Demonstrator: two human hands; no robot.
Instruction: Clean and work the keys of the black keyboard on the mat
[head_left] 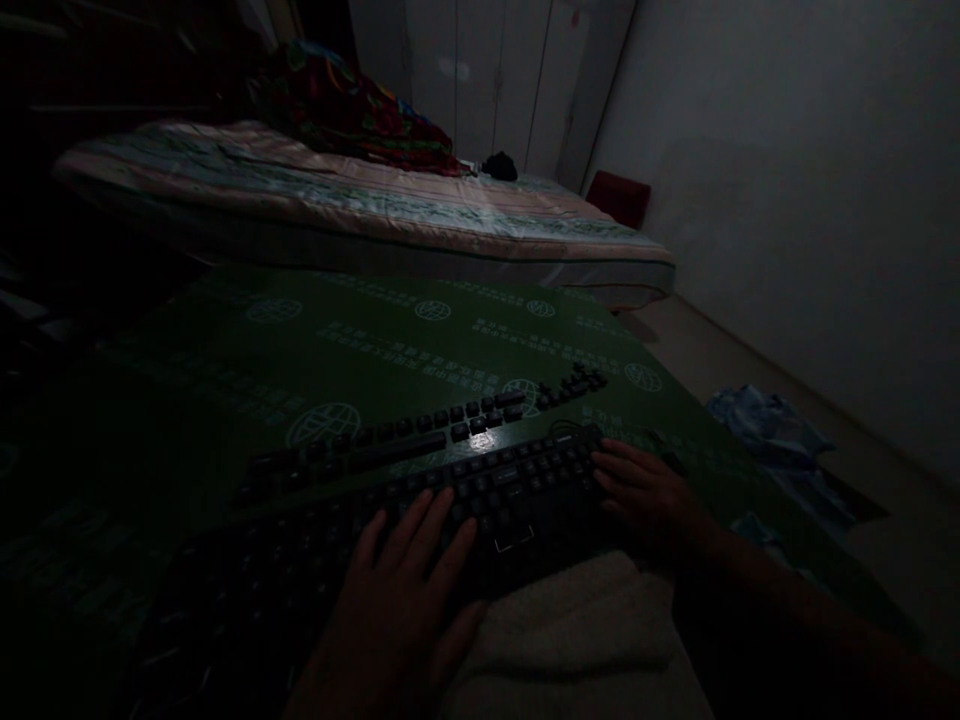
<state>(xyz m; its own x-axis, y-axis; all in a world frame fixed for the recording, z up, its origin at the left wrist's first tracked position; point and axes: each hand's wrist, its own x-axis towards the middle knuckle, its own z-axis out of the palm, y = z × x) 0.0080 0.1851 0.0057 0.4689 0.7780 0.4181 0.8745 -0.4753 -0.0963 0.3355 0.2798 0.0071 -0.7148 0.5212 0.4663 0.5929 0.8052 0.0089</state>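
A black keyboard (517, 478) lies at a slant on the green printed board (480, 335). My left hand (409, 570) rests palm down on its keys near the middle, fingers spread. At the keyboard's right end is my right hand (645, 485), its fingers stretched out over the edge and its thumb hidden. Behind the keyboard, loose black keycaps (397, 450) are set out in rows. A further group of small black keycaps (577, 383) sits to the right of those rows. Dim light hides much of the keyboard's left part.
Light-coloured cloth (577, 640) lies in front of the keyboard, between my arms. Beyond the board stands a bed (420, 225) with a red patterned blanket (360, 110). Crumpled blue-white material (772, 430) lies on the floor at right, near the pale wall (787, 180).
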